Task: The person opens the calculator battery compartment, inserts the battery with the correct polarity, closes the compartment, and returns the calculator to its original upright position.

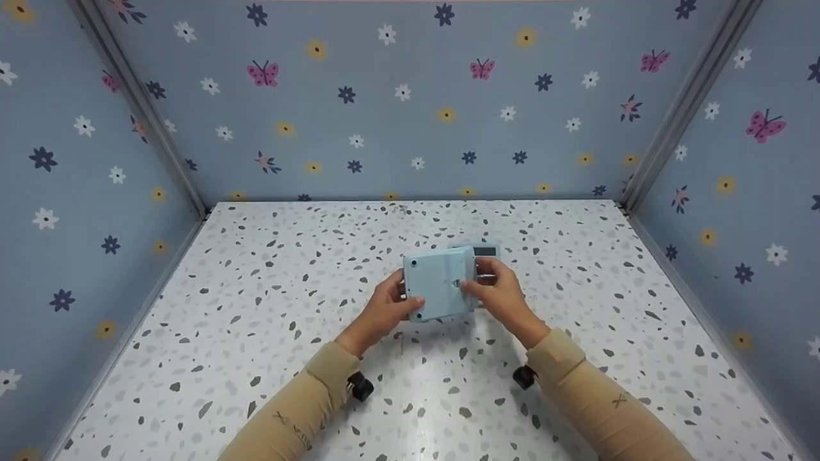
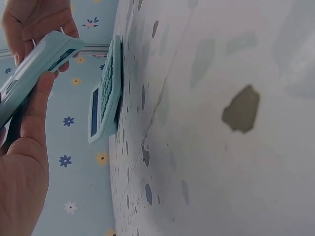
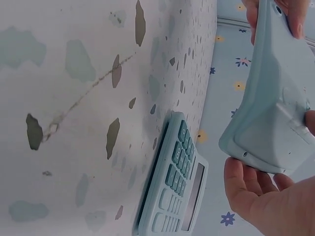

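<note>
A light blue calculator point(image 1: 439, 282) is held above the table, its back turned up with dark round feet at the left corners. My left hand point(image 1: 384, 308) grips its left edge, thumb on the back. On the right side, my right hand point(image 1: 503, 294) holds it with the thumb against the back near a small dark slot and the fingers at the edge. A thin pale sliver shows by these fingers, too small to identify. Beyond it, a second light blue calculator point(image 3: 172, 182) lies keys up on the table, mostly covered in the head view; its dark display point(image 1: 485, 251) shows.
The white speckled table point(image 1: 288, 358) is bounded by blue flowered panels point(image 1: 410, 128) at the back and both sides. Grey metal posts point(image 1: 144, 109) stand in the rear corners. A small black device point(image 1: 360, 387) sits at each wrist.
</note>
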Demonstrator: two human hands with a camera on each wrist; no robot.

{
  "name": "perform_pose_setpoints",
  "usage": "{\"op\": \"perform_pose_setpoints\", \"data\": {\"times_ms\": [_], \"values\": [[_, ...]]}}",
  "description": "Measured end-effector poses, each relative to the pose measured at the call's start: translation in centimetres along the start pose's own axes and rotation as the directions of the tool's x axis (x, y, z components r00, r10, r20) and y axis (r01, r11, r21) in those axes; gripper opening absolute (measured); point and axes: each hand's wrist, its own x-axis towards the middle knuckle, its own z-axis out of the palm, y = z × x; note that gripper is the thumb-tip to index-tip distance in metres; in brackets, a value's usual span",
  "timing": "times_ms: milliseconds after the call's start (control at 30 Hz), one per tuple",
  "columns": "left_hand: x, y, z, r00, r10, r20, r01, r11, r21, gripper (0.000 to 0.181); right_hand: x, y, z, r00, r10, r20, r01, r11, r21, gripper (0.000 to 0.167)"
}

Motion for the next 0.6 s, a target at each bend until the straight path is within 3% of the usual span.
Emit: {"op": "perform_pose_setpoints", "data": {"times_ms": [300, 600], "values": [[-0.2, 0.2, 0.0, 0.999, 0.031, 0.009, -0.032, 0.993, 0.112, 0.069, 0.4, 0.5, -0.4, 0.998, -0.034, 0.054, 0.032, 0.999, 0.027, 0.07], [-0.6, 0.3, 0.2, 0.993, 0.092, 0.067, -0.108, 0.955, 0.278, 0.059, 0.3, 0.6, -1.4, 0.992, -0.067, 0.104, 0.069, 0.997, -0.022, 0.062]]}}
